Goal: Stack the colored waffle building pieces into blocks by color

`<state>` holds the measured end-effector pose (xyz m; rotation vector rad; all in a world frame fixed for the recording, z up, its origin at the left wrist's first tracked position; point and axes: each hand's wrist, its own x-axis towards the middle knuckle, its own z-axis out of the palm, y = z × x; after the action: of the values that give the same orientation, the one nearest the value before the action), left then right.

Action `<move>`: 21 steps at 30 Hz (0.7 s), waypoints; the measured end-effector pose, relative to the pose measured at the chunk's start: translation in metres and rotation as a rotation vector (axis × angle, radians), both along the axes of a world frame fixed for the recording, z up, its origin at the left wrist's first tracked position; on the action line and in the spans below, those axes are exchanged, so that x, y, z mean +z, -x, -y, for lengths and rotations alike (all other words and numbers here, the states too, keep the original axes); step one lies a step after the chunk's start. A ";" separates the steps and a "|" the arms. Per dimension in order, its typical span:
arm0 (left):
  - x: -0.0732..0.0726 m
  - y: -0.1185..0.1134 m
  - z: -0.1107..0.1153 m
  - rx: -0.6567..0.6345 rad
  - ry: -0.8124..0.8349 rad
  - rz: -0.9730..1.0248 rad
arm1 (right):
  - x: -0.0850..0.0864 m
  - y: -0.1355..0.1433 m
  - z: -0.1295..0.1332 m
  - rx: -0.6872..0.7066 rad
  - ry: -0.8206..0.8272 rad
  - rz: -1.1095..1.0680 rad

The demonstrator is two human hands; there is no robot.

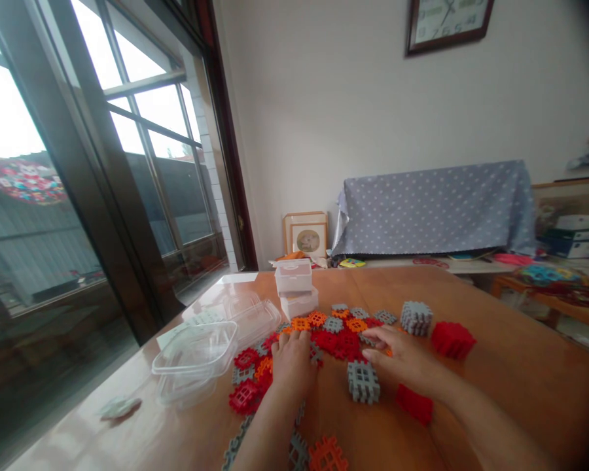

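Observation:
Red, orange and grey plastic lattice pieces (334, 325) are spread over the middle of the wooden table. Over them rests my left hand (292, 356), its fingers bent down among the pieces; whether it grips one is hidden. My right hand (392, 350) reaches in from the right with thumb and fingers apart, beside the right edge of the spread, and nothing shows in it. A grey stack (363, 381) stands between my hands, nearer to me. Beyond my right hand are another grey stack (416, 318) and a red stack (453, 340). A red block (415, 403) lies near my right forearm.
Clear plastic containers (196, 350) sit on the left of the table (495, 353), near a small pale packet (120, 407). Two white boxes (294, 277) are stacked at the back. More pieces, including an orange one (327, 454), lie at the near edge.

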<state>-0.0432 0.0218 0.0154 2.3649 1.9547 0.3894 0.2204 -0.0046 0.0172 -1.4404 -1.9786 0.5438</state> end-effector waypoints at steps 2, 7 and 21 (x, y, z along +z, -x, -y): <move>0.000 -0.004 0.000 0.034 -0.014 0.017 | -0.002 -0.001 -0.001 0.002 0.004 0.000; -0.001 -0.005 -0.002 0.007 -0.070 0.187 | -0.002 0.000 -0.004 -0.013 -0.002 -0.017; 0.019 -0.042 0.026 -0.204 0.461 1.779 | 0.017 0.032 0.011 0.153 0.109 -0.404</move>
<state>-0.0015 -0.0045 0.0345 0.9366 0.7220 1.2095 0.1882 -0.0154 0.0337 -1.1355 -1.7609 0.9435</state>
